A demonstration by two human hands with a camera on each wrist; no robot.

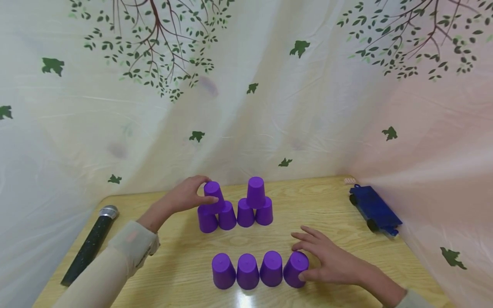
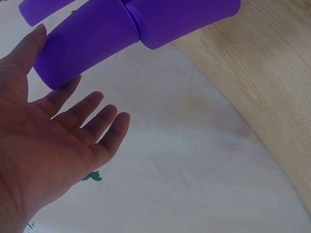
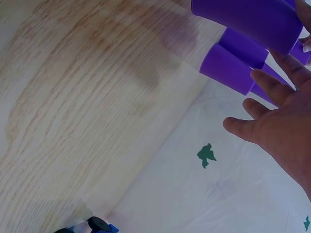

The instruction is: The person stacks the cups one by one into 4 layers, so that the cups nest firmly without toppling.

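My left hand (image 1: pixel 188 194) pinches an upside-down purple cup (image 1: pixel 213 194) between thumb and index finger. That cup sits atop two more, a left one (image 1: pixel 208 221) and a right one (image 1: pixel 227 216). In the left wrist view, the pinched cup (image 2: pixel 87 43) meets the cup under it (image 2: pixel 184 19), and the other fingers spread away. Nearer me, my right hand (image 1: pixel 327 261) has its thumb and index finger on either side of the rightmost cup (image 1: pixel 295 270) in the front row, which leans slightly. The right wrist view shows this cup (image 3: pixel 252 22) beside the fingertips.
Beside the left stack, another purple cup (image 1: pixel 256 192) tops two cups. Three more upside-down cups, one in the middle (image 1: pixel 247 272), continue the front row. A microphone (image 1: pixel 90 244) lies at the table's left, a blue toy vehicle (image 1: pixel 375 209) at its right. A patterned curtain (image 1: pixel 239 111) hangs behind.
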